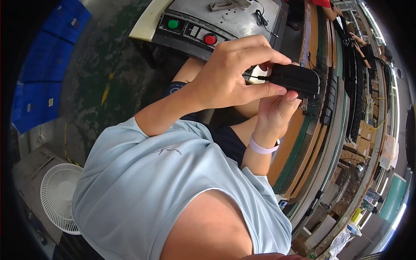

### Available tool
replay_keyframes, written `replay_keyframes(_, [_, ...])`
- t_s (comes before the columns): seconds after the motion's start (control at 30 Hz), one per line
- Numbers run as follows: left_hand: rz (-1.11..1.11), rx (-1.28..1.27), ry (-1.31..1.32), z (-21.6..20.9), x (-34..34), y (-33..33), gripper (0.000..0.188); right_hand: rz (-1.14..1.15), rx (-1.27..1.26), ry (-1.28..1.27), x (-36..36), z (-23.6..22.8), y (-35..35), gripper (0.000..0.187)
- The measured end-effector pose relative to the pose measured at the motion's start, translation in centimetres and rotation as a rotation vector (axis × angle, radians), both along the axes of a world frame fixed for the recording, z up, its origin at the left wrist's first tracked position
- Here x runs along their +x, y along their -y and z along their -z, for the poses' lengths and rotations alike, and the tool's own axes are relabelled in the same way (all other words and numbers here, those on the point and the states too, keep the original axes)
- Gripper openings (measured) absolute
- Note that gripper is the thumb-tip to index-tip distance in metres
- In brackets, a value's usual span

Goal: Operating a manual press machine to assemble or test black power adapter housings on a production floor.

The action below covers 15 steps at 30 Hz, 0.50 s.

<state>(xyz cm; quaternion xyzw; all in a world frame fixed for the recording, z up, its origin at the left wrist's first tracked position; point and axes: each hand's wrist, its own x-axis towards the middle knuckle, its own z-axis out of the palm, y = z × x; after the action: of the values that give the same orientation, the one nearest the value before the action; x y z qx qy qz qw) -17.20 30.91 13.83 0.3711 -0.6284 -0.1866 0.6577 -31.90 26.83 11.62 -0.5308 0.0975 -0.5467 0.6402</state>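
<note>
Small black rectangular plastic block (294, 79) w/ thin black wire out its left end, held mid-air above lap, just short of conveyor edge. Underside and far end hidden by fingers; what block is exactly, hard to make out.

Left hand (232, 73): fingers curled over top, thumb pressed along near side, clamped on block's left part where wire enters. Right hand (277, 108): comes up from below, fingertips closed against block's underside; palm side hidden, grip partly masked by left hand. Pale pink band (262, 148) on right wrist.

Light blue short-sleeved shirt (164, 186) fills lower centre; shoulder cut off by bottom edge. Dark shorts (227, 138) mostly hidden behind arms.

Beyond hands: grey metal control box (225, 19) w/ round green button (173, 24) and round red button (210, 39); top cut off by frame. Black cable (261, 18) lying on it.

Right: long curved conveyor line w/ brown and green rails (303, 143), bent by lens. Row of black blocks (330, 97) on it, detail too small. Cardboard boxes (364, 136) farther right. Other persons' arms (362, 41) at far end of line, tiny, not readable.

Left: dark green worn concrete floor (117, 65) w/ yellow marks. Blue plastic crates (43, 73) stacked at rim, partly lost in dark vignette. White round fan grille (60, 197) low left, base hidden.
</note>
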Motion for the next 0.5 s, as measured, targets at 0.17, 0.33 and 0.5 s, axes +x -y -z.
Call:
replay_keyframes(0.17, [0.181,-0.014,-0.159,-0.1,0.2,0.5,0.034,0.076,-0.05,0.055,-0.1,1.4,-0.1,0.049])
replay_keyframes(0.33, [0.065,0.153,0.042,-0.9,0.4,0.4,0.021,0.258,0.159,-0.132,-0.3,-0.2,-0.6,0.043])
replay_keyframes(0.5, [0.236,-0.237,-0.213,-0.7,0.1,4.1,0.047,-0.21,0.694,0.174,0.8,-2.7,-2.0,0.04])
